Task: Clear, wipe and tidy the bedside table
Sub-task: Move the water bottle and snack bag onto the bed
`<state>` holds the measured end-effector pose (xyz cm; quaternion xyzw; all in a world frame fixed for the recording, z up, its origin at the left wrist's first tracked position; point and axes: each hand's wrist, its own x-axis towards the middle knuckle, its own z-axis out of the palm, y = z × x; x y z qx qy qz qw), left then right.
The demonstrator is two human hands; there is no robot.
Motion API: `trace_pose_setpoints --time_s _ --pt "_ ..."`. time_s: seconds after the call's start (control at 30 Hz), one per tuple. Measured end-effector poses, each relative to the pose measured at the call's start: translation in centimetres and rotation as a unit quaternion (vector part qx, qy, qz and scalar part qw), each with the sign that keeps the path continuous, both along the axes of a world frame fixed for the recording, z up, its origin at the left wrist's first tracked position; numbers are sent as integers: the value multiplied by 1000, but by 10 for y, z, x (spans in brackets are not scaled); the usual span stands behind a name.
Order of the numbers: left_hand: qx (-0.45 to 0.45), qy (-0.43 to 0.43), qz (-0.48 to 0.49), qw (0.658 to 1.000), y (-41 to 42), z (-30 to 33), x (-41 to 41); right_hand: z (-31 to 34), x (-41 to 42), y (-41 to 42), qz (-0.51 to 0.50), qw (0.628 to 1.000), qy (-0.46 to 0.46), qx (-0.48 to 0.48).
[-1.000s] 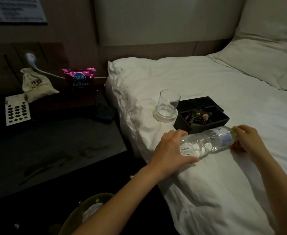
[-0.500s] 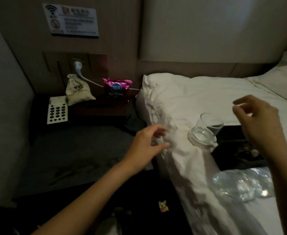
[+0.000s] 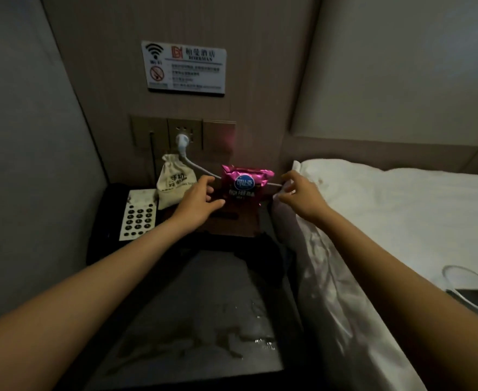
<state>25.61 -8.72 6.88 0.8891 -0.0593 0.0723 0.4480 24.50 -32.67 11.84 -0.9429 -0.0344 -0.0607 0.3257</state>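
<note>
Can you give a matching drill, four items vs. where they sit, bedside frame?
Items:
1. pink packet
2. cloth pouch
3. white plug
4. glass

Places:
A. in the wall socket
B. on the bed, at the right edge of view
C. between the two hands, at the back of the bedside table
D. beside the keypad card, left of the left hand

Pairs: 1-C, 2-D, 3-A, 4-B

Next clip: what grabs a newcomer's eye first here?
The shiny pink snack packet at the back of the dark bedside table, with both hands reaching either side of it: left hand, right hand. Next, the white Wi-Fi notice on the wall above, and wet smears near the table's front.
</note>
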Motion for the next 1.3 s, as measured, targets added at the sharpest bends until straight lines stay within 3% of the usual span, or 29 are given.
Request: trace_pose_setpoints --time_s 0.23,0.43,0.63,0.97,1.3 --pt "-150 150 10 977 -19 4 64 -17 65 21 9 978 112 176" --pt "-194 155 -5 969 -30 2 71 -22 74 27 11 952 150 266" --pt "-201 48 10 978 -35 20 49 -8 62 22 2 964 35 264" --pt "-140 -133 -35 981 -48 93 -28 67 -17 -9 43 989 -85 113" --pt "-183 -188 -147 954 -131 159 -128 150 -146 -108 14 976 -139 165"
